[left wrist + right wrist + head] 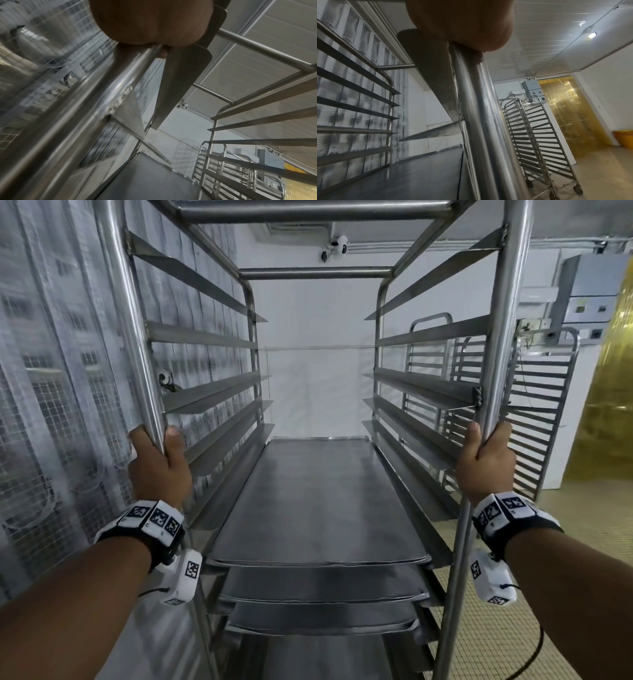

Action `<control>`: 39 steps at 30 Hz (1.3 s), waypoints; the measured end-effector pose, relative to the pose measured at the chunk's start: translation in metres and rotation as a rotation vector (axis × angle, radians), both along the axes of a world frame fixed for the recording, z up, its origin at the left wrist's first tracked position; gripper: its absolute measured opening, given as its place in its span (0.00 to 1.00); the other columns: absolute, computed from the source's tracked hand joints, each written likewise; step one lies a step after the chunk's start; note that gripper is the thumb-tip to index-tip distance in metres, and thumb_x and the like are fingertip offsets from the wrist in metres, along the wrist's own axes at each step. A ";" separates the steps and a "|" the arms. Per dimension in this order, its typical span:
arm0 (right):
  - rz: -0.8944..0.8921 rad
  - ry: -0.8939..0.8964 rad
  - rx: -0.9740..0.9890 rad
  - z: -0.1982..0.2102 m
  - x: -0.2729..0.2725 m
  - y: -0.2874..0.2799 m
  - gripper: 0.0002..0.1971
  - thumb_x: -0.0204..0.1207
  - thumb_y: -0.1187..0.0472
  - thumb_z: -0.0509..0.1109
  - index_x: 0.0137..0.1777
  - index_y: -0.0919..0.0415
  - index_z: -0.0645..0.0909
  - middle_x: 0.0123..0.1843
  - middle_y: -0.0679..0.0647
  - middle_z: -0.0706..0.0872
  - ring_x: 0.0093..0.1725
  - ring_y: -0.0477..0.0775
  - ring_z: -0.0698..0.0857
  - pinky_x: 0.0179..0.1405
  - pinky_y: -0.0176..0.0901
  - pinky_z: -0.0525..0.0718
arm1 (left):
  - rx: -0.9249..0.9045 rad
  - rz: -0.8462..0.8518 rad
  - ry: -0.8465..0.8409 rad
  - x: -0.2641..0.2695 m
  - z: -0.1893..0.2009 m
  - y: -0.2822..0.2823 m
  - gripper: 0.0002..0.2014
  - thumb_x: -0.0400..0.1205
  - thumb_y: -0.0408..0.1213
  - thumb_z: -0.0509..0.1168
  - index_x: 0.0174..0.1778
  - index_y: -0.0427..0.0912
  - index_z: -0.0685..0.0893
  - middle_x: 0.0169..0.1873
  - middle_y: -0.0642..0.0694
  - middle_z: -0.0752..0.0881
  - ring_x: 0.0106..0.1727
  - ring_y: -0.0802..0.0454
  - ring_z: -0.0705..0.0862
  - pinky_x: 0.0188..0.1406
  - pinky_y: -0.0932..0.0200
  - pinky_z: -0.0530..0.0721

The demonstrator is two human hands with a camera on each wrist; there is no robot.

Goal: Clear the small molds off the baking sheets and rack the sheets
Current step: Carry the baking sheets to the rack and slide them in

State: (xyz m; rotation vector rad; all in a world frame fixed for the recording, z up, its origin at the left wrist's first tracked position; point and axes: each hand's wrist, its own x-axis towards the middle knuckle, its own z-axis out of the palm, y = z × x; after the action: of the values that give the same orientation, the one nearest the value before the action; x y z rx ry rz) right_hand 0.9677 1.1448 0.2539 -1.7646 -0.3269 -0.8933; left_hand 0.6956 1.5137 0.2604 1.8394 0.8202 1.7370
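A tall steel rack trolley [315, 273] fills the head view, with angled side runners. Three grey baking sheets [318, 505] lie stacked on its lower runners, bare of molds; a further sheet shows below. My left hand [159, 460] grips the near left upright post [137, 354]. My right hand [486, 460] grips the near right upright post [500, 354]. In the left wrist view the palm [150, 21] wraps the post [85, 108]. The right wrist view shows the palm [462, 20] round the post [484, 121] beside a sheet [419, 169].
A mesh-covered curtain wall [44, 405] stands close on the left. Two empty rack trolleys [534, 412] stand right of mine, seen too in the right wrist view as trolleys [539, 142]. A yellow strip curtain [565, 115] hangs at the far right. A white wall [315, 371] lies ahead.
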 end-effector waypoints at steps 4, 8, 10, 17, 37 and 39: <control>-0.002 0.028 -0.007 0.000 0.016 0.018 0.21 0.87 0.41 0.53 0.59 0.62 0.64 0.32 0.61 0.78 0.32 0.68 0.81 0.34 0.59 0.81 | 0.023 0.028 0.000 0.017 -0.001 0.014 0.24 0.91 0.51 0.53 0.70 0.32 0.68 0.34 0.42 0.78 0.31 0.45 0.73 0.31 0.53 0.67; 0.008 0.033 0.004 0.001 0.033 0.037 0.21 0.88 0.41 0.53 0.59 0.63 0.65 0.34 0.63 0.79 0.34 0.69 0.82 0.36 0.60 0.82 | 0.054 0.018 -0.014 0.038 -0.002 0.037 0.24 0.91 0.51 0.53 0.69 0.31 0.69 0.33 0.39 0.79 0.30 0.42 0.75 0.31 0.53 0.67; 0.027 0.029 0.019 0.003 0.038 0.048 0.21 0.88 0.44 0.54 0.59 0.66 0.65 0.30 0.57 0.75 0.30 0.64 0.79 0.34 0.53 0.76 | 0.072 0.022 -0.011 0.047 -0.001 0.050 0.26 0.91 0.52 0.53 0.72 0.31 0.68 0.38 0.30 0.84 0.34 0.34 0.82 0.33 0.51 0.71; 0.061 0.007 0.040 0.010 0.055 0.088 0.21 0.90 0.54 0.57 0.61 0.76 0.69 0.32 0.54 0.69 0.30 0.55 0.63 0.36 0.45 0.56 | 0.066 0.058 0.005 0.080 0.000 0.093 0.25 0.91 0.53 0.52 0.72 0.33 0.68 0.43 0.26 0.85 0.36 0.31 0.83 0.33 0.48 0.73; 0.110 0.052 0.031 0.006 0.192 0.168 0.23 0.87 0.43 0.55 0.60 0.67 0.67 0.29 0.55 0.75 0.28 0.61 0.78 0.33 0.51 0.76 | 0.051 0.054 0.004 0.186 0.001 0.164 0.21 0.91 0.49 0.54 0.67 0.32 0.69 0.36 0.39 0.81 0.32 0.42 0.78 0.32 0.51 0.71; 0.094 0.046 0.038 0.005 0.197 0.175 0.22 0.88 0.44 0.56 0.59 0.67 0.67 0.28 0.54 0.75 0.26 0.57 0.77 0.29 0.45 0.73 | 0.036 0.029 0.000 0.196 0.002 0.172 0.21 0.91 0.48 0.55 0.67 0.31 0.70 0.37 0.35 0.82 0.33 0.39 0.78 0.33 0.52 0.69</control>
State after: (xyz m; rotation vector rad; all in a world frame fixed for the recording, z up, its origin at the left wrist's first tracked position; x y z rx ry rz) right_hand 1.1649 1.3203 0.2587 -1.7182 -0.3574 -0.7863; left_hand 0.8911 1.6857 0.2628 1.8595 0.8247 1.7806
